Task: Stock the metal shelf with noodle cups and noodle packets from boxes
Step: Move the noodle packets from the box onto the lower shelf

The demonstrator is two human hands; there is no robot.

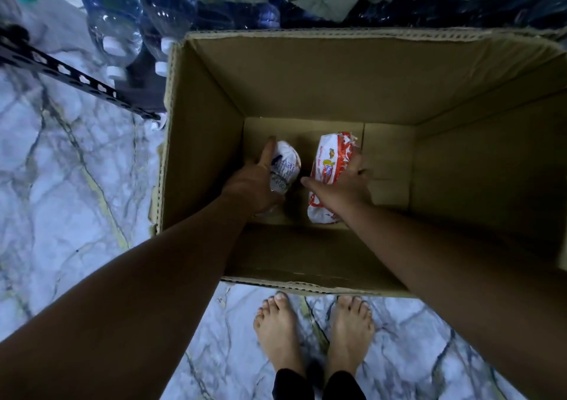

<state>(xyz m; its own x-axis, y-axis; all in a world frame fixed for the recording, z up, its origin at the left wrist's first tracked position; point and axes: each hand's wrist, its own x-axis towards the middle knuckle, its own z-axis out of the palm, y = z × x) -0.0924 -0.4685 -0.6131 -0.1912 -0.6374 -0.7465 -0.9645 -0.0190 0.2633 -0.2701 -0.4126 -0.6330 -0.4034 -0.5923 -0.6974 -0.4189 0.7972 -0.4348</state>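
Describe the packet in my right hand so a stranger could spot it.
Look into the open cardboard box on the marble floor. At its bottom, the red-and-white packet lies on the right, in the grip of the right hand. The white packet in the left hand shows only dark print; this one has red bands and a yellow mark.

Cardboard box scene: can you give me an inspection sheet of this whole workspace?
Surface: marbled tile floor; open cardboard box stands on it.
Job's things: two noodle packets at the box bottom, a white packet and a red-and-white packet.
Clutter: plastic bottles beyond the box.
Hands: left hand grips the white packet; right hand grips the red-and-white packet.
Cables: nothing seen.
Surroundings: black perforated metal strut at left; bare feet near the box.
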